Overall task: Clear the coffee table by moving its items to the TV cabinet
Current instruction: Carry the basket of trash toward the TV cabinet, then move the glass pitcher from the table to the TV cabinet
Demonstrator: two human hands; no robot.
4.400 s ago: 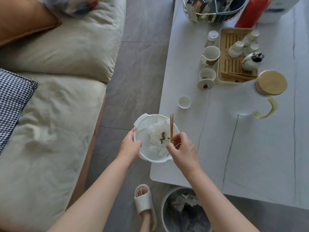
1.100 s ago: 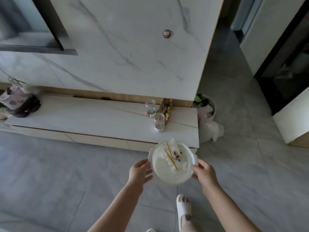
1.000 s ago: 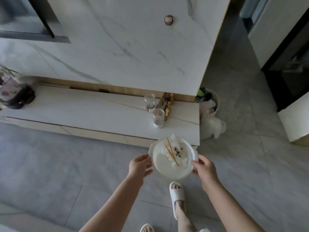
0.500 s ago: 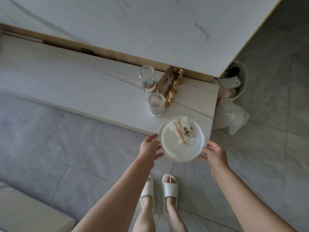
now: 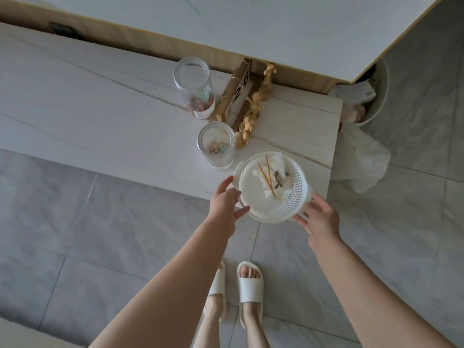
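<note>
A round white strainer basket (image 5: 253,197) holds crumpled tissue, two thin wooden sticks (image 5: 267,176) and a few dark scraps. It hangs over the front right corner of the white marble TV cabinet (image 5: 105,121). My left hand (image 5: 226,202) grips its left rim and handle. My right hand (image 5: 317,218) holds its right handle from below. Whether the basket touches the cabinet top I cannot tell.
Two clear glass jars (image 5: 194,90) (image 5: 217,145) stand on the cabinet just behind the basket, beside a wooden block calendar (image 5: 237,96) and a dried golden sprig (image 5: 256,106). A white bin (image 5: 376,101) and a plastic bag (image 5: 361,162) sit on the floor right of the cabinet.
I carried the basket from the coffee table across the room to the TV cabinet. In the last half second it moved forward over the cabinet's front right corner, both hands still on it.
</note>
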